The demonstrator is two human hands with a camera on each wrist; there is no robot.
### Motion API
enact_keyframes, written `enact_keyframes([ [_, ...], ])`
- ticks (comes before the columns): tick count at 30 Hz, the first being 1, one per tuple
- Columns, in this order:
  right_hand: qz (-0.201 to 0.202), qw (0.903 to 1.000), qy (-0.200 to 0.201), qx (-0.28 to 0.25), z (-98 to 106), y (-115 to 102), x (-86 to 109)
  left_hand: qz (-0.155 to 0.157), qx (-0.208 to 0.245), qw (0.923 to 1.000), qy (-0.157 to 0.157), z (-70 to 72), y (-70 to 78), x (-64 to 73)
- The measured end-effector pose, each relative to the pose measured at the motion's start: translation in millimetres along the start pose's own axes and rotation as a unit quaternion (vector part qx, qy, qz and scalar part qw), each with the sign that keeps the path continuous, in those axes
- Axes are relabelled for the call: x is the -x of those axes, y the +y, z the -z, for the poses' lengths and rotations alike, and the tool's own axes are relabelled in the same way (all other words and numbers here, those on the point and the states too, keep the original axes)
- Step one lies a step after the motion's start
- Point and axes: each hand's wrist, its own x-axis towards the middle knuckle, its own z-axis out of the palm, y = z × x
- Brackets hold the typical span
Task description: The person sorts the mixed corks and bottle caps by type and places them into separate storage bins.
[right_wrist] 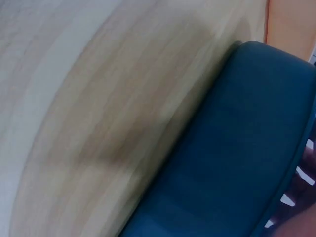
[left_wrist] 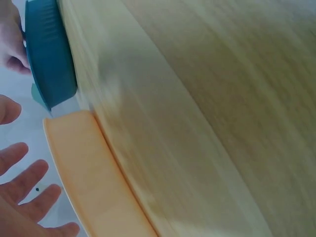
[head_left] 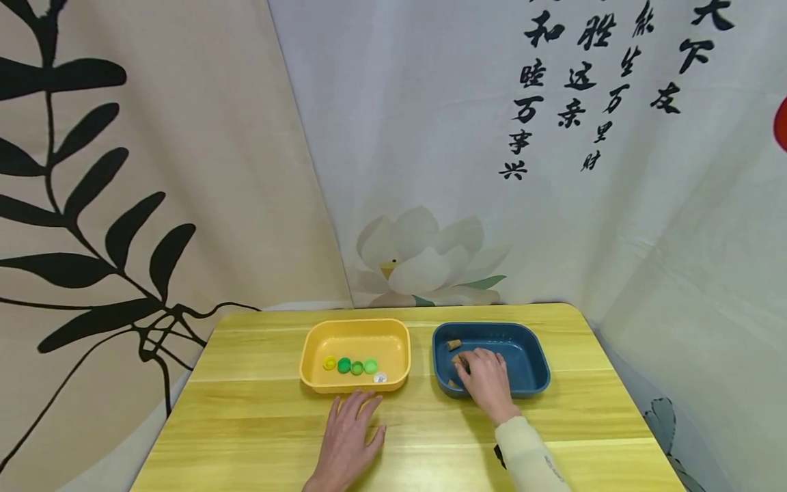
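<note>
My right hand point(head_left: 486, 379) reaches over the front rim into the blue tray point(head_left: 533, 365). Its thumb and fingertips pinch a small brown cork point(head_left: 457, 359) at the tray's left side. Another cork point(head_left: 453, 344) lies just behind it, and a third cork point(head_left: 451, 384) is near the front left corner. Fingers spread, my left hand point(head_left: 349, 437) is in front of the yellow tray point(head_left: 312, 347), its fingertips close to the front rim. In the left wrist view the left hand point(left_wrist: 24, 197) appears beside the tray's outer wall, holding nothing.
Inside the yellow tray, small round pieces sit in a row: a yellow one point(head_left: 329, 363), several green ones point(head_left: 357, 367) and a whitish one point(head_left: 380, 377). Both trays stand side by side on a wooden table point(head_left: 258, 410). Printed cloth point(head_left: 430, 137) hangs behind it.
</note>
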Motion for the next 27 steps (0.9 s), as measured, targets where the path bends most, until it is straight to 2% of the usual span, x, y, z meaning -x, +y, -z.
enact_keyframes([
  [7, -0.009, 0.9999, -0.005, -0.006, 4, 0, 6.2, -0.001, 0.001, 1.0, 0.01, 1.5, -1.9, 0.7],
  [15, 0.026, 0.9987, 0.034, -0.027, 17, -3, 29.7, 0.003, -0.002, 0.9999, 0.014, 6.5, -6.5, -1.9],
  [22, 0.033, 0.9983, 0.042, -0.023, 23, -6, 46.9, 0.031, -0.014, 0.9993, -0.016, 15.1, -14.4, -9.1],
  [27, 0.03, 0.9993, 0.023, -0.006, 27, -6, 54.6, 0.046, -0.029, 0.998, -0.033, 21.7, -23.8, -13.8],
])
